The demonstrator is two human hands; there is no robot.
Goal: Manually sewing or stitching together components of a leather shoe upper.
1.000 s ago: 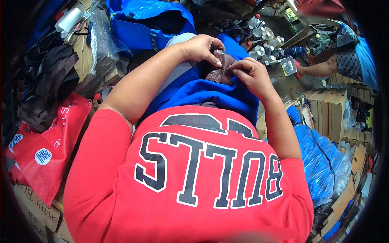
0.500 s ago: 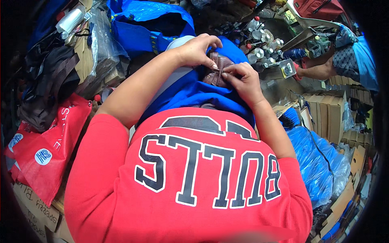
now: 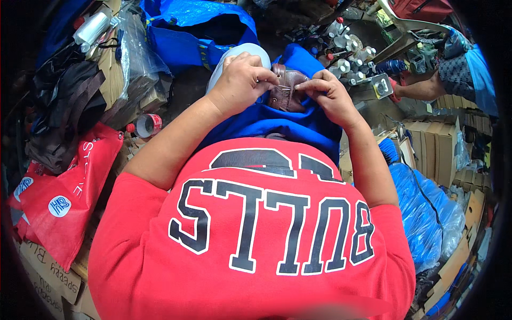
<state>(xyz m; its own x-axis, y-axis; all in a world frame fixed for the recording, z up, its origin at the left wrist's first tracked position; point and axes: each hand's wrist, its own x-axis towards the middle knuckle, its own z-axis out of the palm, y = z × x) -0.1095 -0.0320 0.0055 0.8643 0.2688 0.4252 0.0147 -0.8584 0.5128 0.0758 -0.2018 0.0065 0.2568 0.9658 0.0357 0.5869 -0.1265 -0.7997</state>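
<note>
A brown leather shoe (image 3: pixel 289 95) with metal eyelets rests on the blue cloth (image 3: pixel 250 121) over my lap. My left hand (image 3: pixel 242 81) is at its left side, thumb and forefinger pinched together by the leather edge. On the other side my right hand (image 3: pixel 329 97) has its thumb and fingertips closed near the shoe's right part. Short pale thread-like lines show on the leather between the two hands. Whatever sits in either pinch is too small to make out. Part of the shoe is hidden by the cloth and fingers.
A blue bag (image 3: pixel 200 32) gapes beyond my lap. Several bottles (image 3: pixel 346 48) stand at the far right, near another person's leg (image 3: pixel 421 92). Cardboard (image 3: pixel 432 146) and a blue plastic bundle (image 3: pixel 418 213) lie on the right. A red bag (image 3: pixel 69 197) and a plastic bottle (image 3: pixel 145 126) are left.
My left hand has drawn back left from over the shoe, uncovering more leather. My right hand has shifted slightly right, and the gap between the hands has widened.
</note>
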